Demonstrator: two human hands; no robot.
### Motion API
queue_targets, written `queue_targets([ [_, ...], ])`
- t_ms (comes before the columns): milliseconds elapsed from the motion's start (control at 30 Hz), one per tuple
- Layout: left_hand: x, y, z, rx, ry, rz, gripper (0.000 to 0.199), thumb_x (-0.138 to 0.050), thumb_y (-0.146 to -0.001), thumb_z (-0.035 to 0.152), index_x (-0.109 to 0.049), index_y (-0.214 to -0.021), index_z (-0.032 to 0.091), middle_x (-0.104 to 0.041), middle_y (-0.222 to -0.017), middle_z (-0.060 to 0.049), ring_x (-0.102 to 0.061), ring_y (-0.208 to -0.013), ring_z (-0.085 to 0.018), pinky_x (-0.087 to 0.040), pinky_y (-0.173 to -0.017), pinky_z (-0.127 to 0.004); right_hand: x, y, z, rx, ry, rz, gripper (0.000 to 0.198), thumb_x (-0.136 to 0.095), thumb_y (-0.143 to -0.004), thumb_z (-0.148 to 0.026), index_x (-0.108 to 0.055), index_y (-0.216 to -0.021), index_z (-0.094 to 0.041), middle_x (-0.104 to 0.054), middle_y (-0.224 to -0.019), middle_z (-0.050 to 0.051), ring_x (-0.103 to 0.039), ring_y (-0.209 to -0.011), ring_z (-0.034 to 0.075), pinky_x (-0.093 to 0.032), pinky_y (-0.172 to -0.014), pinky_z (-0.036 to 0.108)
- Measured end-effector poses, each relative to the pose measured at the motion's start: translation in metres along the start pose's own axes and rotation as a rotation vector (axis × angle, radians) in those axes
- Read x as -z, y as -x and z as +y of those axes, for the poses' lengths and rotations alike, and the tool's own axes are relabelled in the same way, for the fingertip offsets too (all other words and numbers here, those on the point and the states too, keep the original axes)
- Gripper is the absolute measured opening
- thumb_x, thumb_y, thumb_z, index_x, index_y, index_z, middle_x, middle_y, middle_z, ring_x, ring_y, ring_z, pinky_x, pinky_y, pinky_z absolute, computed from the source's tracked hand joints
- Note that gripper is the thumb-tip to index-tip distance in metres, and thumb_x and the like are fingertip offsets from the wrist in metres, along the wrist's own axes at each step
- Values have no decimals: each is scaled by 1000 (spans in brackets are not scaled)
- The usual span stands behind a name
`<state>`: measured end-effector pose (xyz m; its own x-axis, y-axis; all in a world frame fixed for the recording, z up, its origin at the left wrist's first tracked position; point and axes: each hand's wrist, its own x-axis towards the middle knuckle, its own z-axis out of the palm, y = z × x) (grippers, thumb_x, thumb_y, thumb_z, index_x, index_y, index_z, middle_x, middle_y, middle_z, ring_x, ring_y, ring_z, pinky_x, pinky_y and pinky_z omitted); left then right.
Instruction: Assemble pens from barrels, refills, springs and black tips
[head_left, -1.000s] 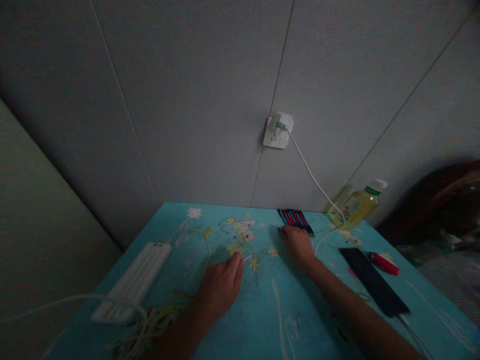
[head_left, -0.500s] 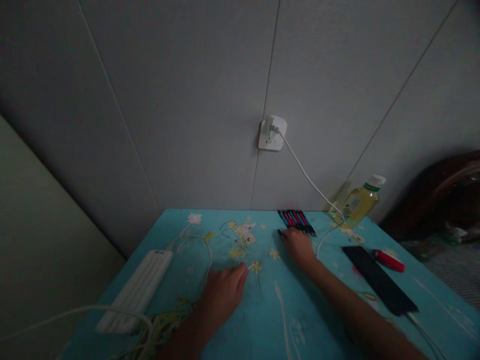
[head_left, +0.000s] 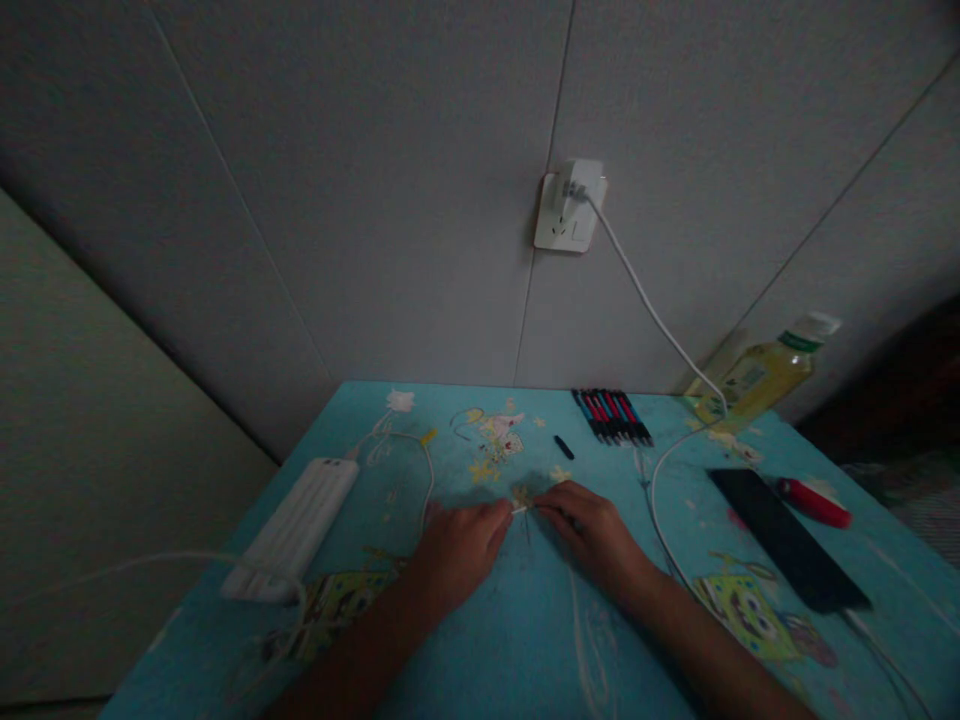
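Note:
Low over the middle of the table, my left hand [head_left: 466, 545] is closed on a thin white rod that looks like a pen refill [head_left: 520, 511]. Its tip sticks out between the two hands. My right hand [head_left: 589, 520] pinches at the far end of the rod, thumb and finger together; whatever else sits in that pinch is too small to make out. A short black pen part [head_left: 564, 447] lies on the table beyond the right hand. Behind it, several black, red and blue pens [head_left: 611, 417] are lined up side by side.
A white power strip [head_left: 292, 530] with cables is at left. On the right are a black phone-like slab [head_left: 787, 540] with a cable, a red cylindrical object [head_left: 814, 503] and a bottle of yellow liquid [head_left: 765, 375]. A charger [head_left: 581, 185] is plugged into the wall.
My right hand has drawn back from near the pens to meet the left hand at the white rod. The black part it was touching now lies alone. The view has shifted slightly.

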<state>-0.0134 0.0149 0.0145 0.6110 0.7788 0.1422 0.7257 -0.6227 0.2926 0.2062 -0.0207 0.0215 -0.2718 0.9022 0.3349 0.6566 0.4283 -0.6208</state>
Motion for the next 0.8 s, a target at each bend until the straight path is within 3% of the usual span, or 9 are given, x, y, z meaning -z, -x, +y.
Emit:
queue_targets([
  [800,-3,2,2,-41,-6,-26,27,-38,-103,31,-63,-96,25,-72,-82,-1,-69,-75,-20,-44,-78,-34,-1,1,-1,8,-32,-59,25,-48,-100,-24,-70,-113,-25,-70,-99,5,-67,-91,18,-55,-85,32],
])
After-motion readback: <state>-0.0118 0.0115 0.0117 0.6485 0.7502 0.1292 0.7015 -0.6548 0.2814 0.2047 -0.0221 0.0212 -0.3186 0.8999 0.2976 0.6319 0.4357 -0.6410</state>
